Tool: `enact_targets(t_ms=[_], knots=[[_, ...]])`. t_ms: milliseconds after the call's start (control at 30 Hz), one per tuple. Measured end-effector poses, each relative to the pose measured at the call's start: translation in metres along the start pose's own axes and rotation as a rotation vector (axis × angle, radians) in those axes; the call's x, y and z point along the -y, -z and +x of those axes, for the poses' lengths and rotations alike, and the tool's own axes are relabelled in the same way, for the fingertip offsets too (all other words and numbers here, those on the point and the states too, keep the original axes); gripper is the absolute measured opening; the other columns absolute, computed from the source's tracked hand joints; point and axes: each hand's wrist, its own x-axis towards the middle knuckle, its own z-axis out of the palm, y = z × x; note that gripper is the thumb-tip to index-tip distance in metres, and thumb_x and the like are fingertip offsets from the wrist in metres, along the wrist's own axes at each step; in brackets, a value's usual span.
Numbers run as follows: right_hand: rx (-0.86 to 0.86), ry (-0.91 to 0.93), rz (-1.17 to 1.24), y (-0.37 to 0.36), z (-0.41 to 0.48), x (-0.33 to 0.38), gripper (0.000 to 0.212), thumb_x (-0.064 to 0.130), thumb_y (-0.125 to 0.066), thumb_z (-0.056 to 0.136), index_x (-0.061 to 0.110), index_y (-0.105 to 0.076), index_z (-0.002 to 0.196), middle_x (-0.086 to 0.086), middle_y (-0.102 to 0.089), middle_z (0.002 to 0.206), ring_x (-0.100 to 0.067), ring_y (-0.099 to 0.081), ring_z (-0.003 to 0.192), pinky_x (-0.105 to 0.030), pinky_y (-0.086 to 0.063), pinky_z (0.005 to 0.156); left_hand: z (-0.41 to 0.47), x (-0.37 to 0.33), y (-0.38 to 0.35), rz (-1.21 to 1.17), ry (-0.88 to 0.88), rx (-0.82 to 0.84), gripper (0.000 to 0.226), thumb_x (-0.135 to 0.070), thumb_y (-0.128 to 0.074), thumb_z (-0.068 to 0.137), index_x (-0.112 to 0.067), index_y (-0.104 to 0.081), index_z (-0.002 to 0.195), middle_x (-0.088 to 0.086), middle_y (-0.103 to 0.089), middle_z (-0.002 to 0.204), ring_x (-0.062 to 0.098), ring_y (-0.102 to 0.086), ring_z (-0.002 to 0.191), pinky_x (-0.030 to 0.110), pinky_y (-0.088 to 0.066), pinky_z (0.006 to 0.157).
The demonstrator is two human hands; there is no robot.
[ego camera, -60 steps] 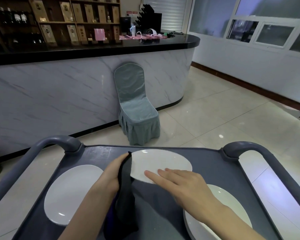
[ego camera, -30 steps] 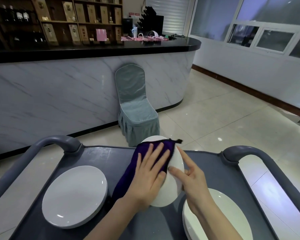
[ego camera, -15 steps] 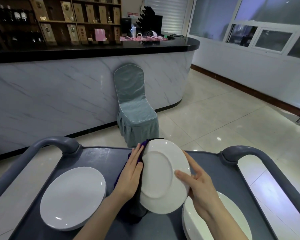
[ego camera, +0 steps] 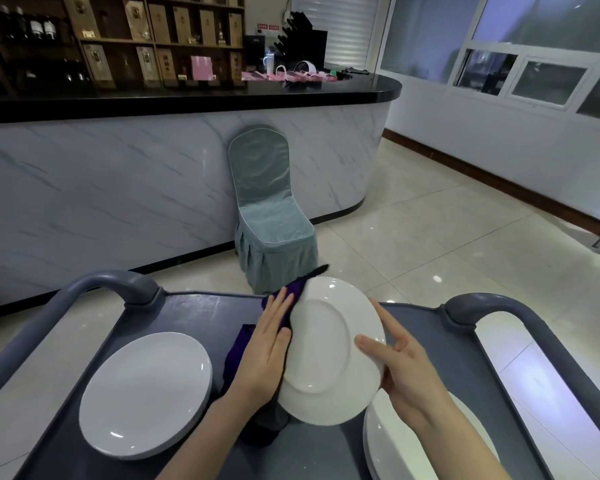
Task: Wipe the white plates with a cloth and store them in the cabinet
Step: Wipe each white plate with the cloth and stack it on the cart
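Well, my left fingers [ego camera: 278, 315] lie straight, pressing the purple cloth [ego camera: 294, 289] against the far face of the raised plate [ego camera: 326, 348], while my right hand [ego camera: 407, 374] pinches the opposite rim, thumb on the underside that faces me. I judge the job barely begun: 1 plate is mid-wipe, tilted up above the cart [ego camera: 201, 315]. More white plates lie flat in the left pile [ego camera: 146, 393] and the right pile [ego camera: 395, 448]; whether those are wiped I cannot tell. No cabinet shows, so all storing is yet to do.
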Motion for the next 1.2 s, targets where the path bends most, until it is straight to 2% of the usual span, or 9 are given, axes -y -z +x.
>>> enact_targets(t_ms=[100,167,233,333,433,633,867,1033,1200], knots=[[-0.052,0.018,0.052,0.005,0.004,-0.001,0.056,0.007,-0.068,0.085,0.038,-0.061,0.131,-0.004,-0.071,0.123,-0.028,-0.071,0.104,-0.035,-0.057,0.069,-0.035,0.005,-0.015,-0.156,0.129,-0.109,0.058,-0.02,-0.036,0.097,-0.055,-0.032,0.142,-0.028,-0.029,0.154,0.001,-0.02,0.146,0.031,-0.018,0.122],[-0.111,0.036,0.109,0.006,0.01,-0.004,0.054,0.004,-0.064,0.088,0.035,-0.061,0.132,-0.003,-0.07,0.124,-0.027,-0.069,0.109,-0.036,-0.059,0.077,-0.054,0.003,-0.029,-0.12,0.145,-0.085,0.067,-0.015,-0.037,0.093,-0.062,-0.028,0.141,-0.032,-0.024,0.154,-0.001,-0.017,0.146,0.015,-0.014,0.118],[-0.195,0.033,0.173,0.006,0.018,-0.008,0.053,0.0,-0.06,0.091,0.03,-0.059,0.135,-0.003,-0.07,0.125,-0.027,-0.066,0.115,-0.038,-0.056,0.089,-0.07,0.0,-0.047,-0.011,0.089,-0.024,0.071,-0.011,-0.039,0.091,-0.052,-0.023,0.146,-0.032,-0.015,0.156,0.001,-0.012,0.148,0.01,-0.011,0.115],[-0.32,0.009,0.255,0.001,0.028,-0.014,0.051,-0.001,-0.059,0.093,0.026,-0.058,0.136,-0.007,-0.07,0.124,-0.028,-0.066,0.115,-0.041,-0.054,0.089,-0.085,-0.008,-0.066,0.16,-0.054,0.09,0.073,-0.014,-0.04,0.09,-0.041,-0.013,0.152,-0.024,-0.004,0.161,0.007,-0.002,0.15,0.019,-0.006,0.12],[-0.379,-0.022,0.301,-0.005,0.031,-0.019,0.047,0.001,-0.059,0.094,0.026,-0.06,0.134,-0.009,-0.072,0.12,-0.027,-0.069,0.106,-0.035,-0.058,0.072,-0.077,-0.01,-0.064,0.342,-0.189,0.072,0.078,-0.019,-0.042,0.087,-0.04,-0.009,0.155,-0.011,-0.013,0.163,0.011,-0.005,0.15,0.031,-0.002,0.122],[-0.379,-0.018,0.345,0.003,0.029,-0.011,0.046,-0.001,-0.056,0.094,0.023,-0.06,0.133,-0.006,-0.07,0.124,-0.026,-0.066,0.11,-0.036,-0.055,0.077,-0.068,0.006,-0.038,0.253,0.043,0.0,0.064,-0.014,-0.034,0.091,-0.036,-0.017,0.149,-0.029,-0.004,0.158,0.001,-0.001,0.149,0.032,0.0,0.123],[-0.414,-0.064,0.349,-0.019,0.026,-0.028,0.042,-0.003,-0.051,0.096,0.025,-0.065,0.125,-0.014,-0.074,0.112,-0.026,-0.07,0.096,-0.038,-0.056,0.082,-0.053,-0.039,-0.056,0.508,-0.319,0.133,0.062,-0.022,-0.048,0.087,-0.023,-0.039,0.148,-0.003,-0.032,0.158,0.018,-0.024,0.148,0.041,-0.017,0.118],[-0.451,-0.103,0.336,-0.018,0.024,-0.031,0.031,-0.001,-0.051,0.096,0.009,-0.063,0.124,-0.007,-0.076,0.091,-0.014,-0.071,0.076,-0.027,-0.056,0.063,-0.037,-0.044,-0.05,0.611,-0.32,0.195,0.054,-0.027,-0.037,0.097,-0.025,-0.032,0.151,-0.009,-0.024,0.16,0.012,-0.019,0.148,0.038,-0.018,0.116],[-0.464,-0.081,0.314,-0.003,0.023,-0.017,0.033,0.003,-0.056,0.095,0.02,-0.067,0.121,-0.008,-0.075,0.107,-0.022,-0.07,0.089,-0.032,-0.057,0.064,-0.066,-0.022,-0.046,0.578,-0.245,0.163,0.069,-0.025,-0.046,0.084,-0.023,-0.03,0.151,-0.003,-0.031,0.158,0.018,-0.027,0.146,0.039,-0.023,0.115]])
